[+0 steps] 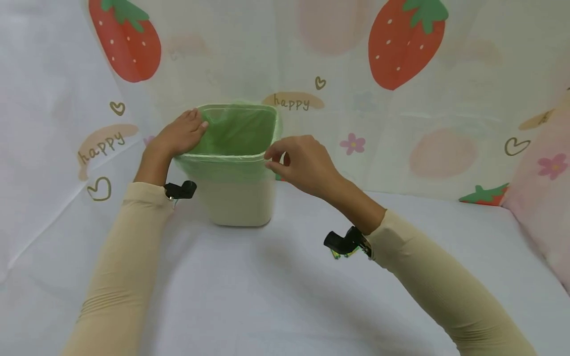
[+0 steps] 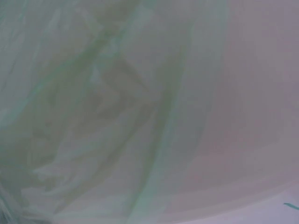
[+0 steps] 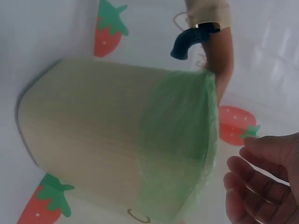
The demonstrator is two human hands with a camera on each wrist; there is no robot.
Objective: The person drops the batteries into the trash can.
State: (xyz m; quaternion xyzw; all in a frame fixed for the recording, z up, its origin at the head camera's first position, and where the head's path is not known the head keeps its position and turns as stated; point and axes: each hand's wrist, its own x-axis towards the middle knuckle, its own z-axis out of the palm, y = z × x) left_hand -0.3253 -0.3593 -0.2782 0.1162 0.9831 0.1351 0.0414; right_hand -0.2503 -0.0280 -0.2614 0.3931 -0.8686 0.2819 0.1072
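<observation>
A cream trash bin (image 1: 242, 202) stands upright, lined with a thin green trash bag (image 1: 236, 131) whose edge is folded down over the rim. On the bin's left rim rests my left hand (image 1: 180, 132), back upward and fingers pointing away; its palm is hidden. My right hand (image 1: 305, 163) is at the front right corner, thumb and fingers loosely bent. From the right wrist, that hand (image 3: 268, 179) shows a gap to the bag's edge and nothing between its fingers. Close up, the left wrist view is filled by wrinkled bag film (image 2: 107, 121) over the bin's side.
The bin stands on a white cloth surface (image 1: 249, 301). Behind it hangs a cloth (image 1: 311, 118) printed with strawberries, hearts and "happy". A pink cloth side (image 1: 545, 207) rises at the right. Each wrist carries a small black camera (image 1: 345, 241).
</observation>
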